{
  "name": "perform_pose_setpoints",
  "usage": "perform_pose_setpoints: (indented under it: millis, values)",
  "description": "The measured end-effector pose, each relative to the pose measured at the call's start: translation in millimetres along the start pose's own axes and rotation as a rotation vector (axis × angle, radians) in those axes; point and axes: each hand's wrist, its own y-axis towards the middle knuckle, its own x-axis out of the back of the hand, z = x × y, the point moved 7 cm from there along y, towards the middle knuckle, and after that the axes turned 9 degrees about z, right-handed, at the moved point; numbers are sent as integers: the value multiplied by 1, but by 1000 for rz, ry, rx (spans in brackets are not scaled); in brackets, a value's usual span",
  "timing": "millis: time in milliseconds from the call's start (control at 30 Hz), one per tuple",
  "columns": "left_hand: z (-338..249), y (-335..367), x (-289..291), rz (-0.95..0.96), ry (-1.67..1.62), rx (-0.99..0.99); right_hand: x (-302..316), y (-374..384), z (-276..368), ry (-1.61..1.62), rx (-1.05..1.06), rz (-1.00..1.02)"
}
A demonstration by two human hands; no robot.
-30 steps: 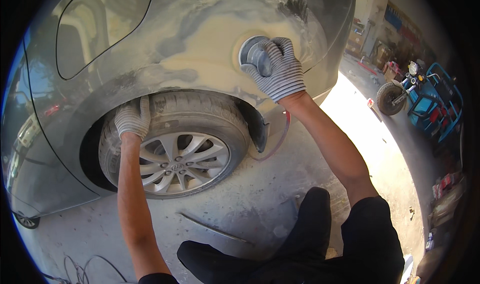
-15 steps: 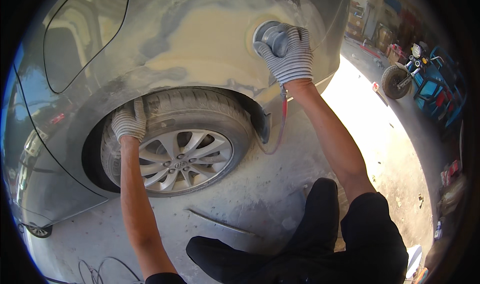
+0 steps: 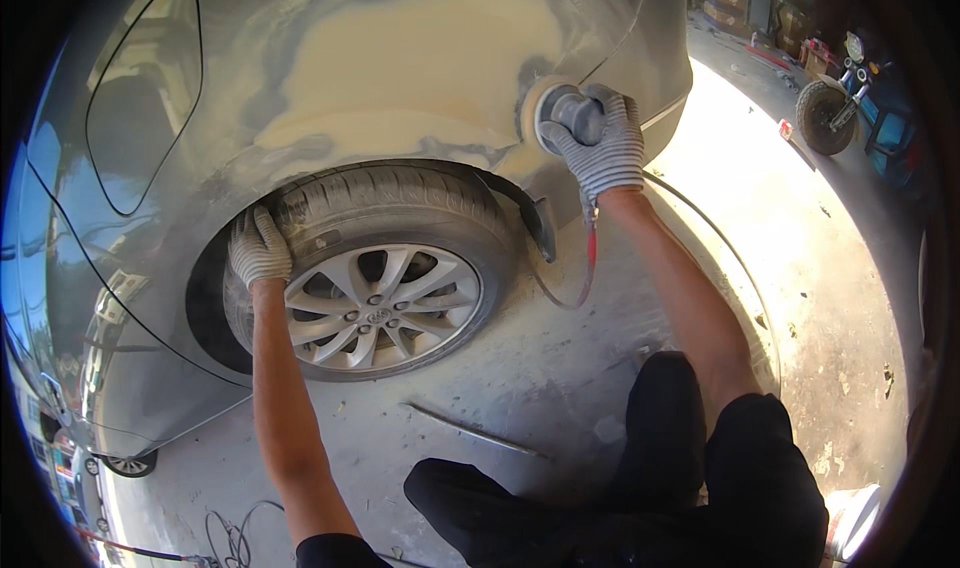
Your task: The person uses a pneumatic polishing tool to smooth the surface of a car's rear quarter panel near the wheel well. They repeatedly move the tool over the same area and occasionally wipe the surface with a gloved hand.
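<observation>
A round grey air sander [image 3: 578, 118] is in my right hand [image 3: 612, 150], which wears a grey-striped glove. Its pad is against the car's rear panel [image 3: 420, 63], at the right end of a tan patch of filler with dark patches around it. A red air hose [image 3: 591, 253] hangs from the tool beneath my wrist. My left hand [image 3: 260, 248], gloved alike, lies on the upper left of the dusty tyre [image 3: 380, 203], just under the wheel arch. Its fingers are stretched out along the tread, and the fingertips are partly in shadow.
A thin metal rod [image 3: 475, 431] lies on the dusty floor by my knees. Dark cable loops [image 3: 235, 538] are at the lower left. Along the sunlit floor at right curves a hose [image 3: 725, 238]. A motor tricycle [image 3: 845, 118] and cardboard boxes [image 3: 725, 3] stand farther back.
The sander in my right hand has moved down and right over the panel, toward its lower right edge. My left hand stays at the tyre. The whole view has shifted a little.
</observation>
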Motion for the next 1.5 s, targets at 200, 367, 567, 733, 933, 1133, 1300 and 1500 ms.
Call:
perform_pose_setpoints:
  millis: [200, 367, 567, 733, 933, 1133, 1300, 1500]
  values:
    - [-13, -42, -1, -263, 93, -6, -8, -133, -109, 293, -505, 102]
    - [-76, -107, -24, -127, 83, 91, 13, -243, -154, 179, -706, 231]
    - [-191, -269, -115, 347, -73, -87, 41, -239, -154, 192, -704, 220]
    - [-262, -373, -160, 770, -341, 380, 46, -210, -125, 268, -668, 224]
    - [-292, -431, -155, 705, -676, 788, 35, -203, -105, 333, -652, 306]
    - [-275, -451, -144, 552, -605, 594, 8, -207, -112, 387, -649, 335]
    - [-270, -444, -124, 481, -583, 582, -32, -220, -134, 431, -523, 264]
    - [-308, -421, -124, 499, -638, 553, -35, -209, -168, 595, -654, 274]
